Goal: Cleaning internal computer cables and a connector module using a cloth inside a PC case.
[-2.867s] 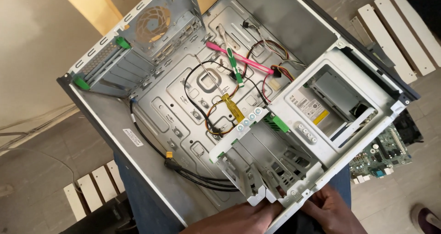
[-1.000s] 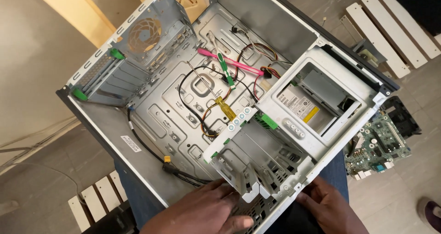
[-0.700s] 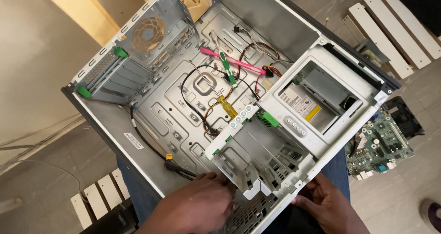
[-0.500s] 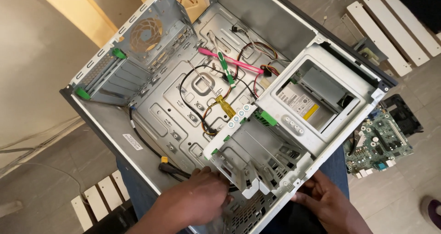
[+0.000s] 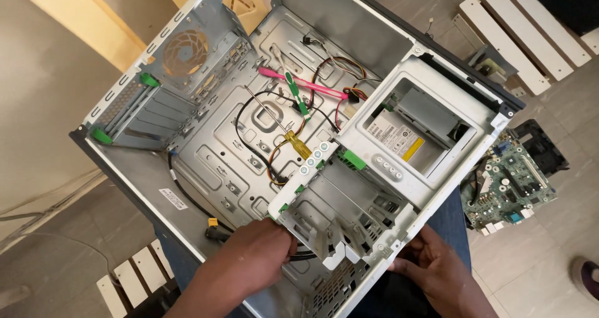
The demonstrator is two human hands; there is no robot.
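Open grey steel computer tower case (image 5: 187,187), side panel off, lies tilted across your lap, inside facing up.

Your left hand (image 5: 259,259) is inside the case at its near edge, fingers curled shut on the near-left corner of the pale grey sheet-metal drive cage (image 5: 349,212); thumb side presses the cage's left wall. Can't tell if anything smaller is pinched in there.

Your right hand (image 5: 430,265) is outside the case, at the near-right corner, fingers bent against the case's front rim just below the cage. Grip looks loose; can't tell whether it truly clamps the rim or only braces it.

Cage sits at the near-right part of the case, w/ small green plastic latches on top. Just beyond it, toward the right edge, a silver optical drive w/ white label and yellow strip (image 5: 405,131) sits in the upper bay frame.

Black cable w/ small yellow connector (image 5: 209,221) runs along the case floor near the left edge, ending just beside your left hand. Pink flat data cable (image 5: 306,84) lies across the case middle, toward the far edge; black, red and yellow wires loop around it. Round fan grille (image 5: 185,53) at the far-left corner, green-clipped expansion slot covers (image 5: 146,109) along the left edge.

Off the case, on the tiled floor (image 5: 536,249) at right: green circuit board (image 5: 508,184). White wooden slats (image 5: 518,34) beyond.
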